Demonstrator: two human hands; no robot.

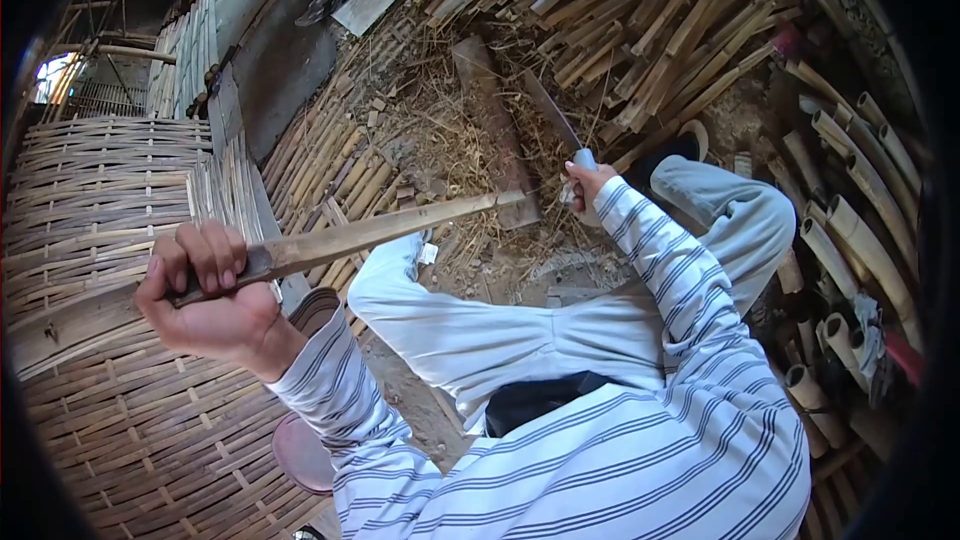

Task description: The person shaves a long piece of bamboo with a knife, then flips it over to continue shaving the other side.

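Note:
My left hand is closed around a long split bamboo strip, with the fingers curled over it. The strip runs from the left edge across to the wooden block on the ground, its tip over the block's near end. My right hand grips the pale handle of a long-bladed knife. The blade points up and away, to the right of the block and apart from the strip. Shavings lie around the block.
A woven bamboo panel fills the left side. Split bamboo pieces are piled at the far right, and bamboo tubes lie along the right edge. A round reddish seat or lid sits beside my left arm.

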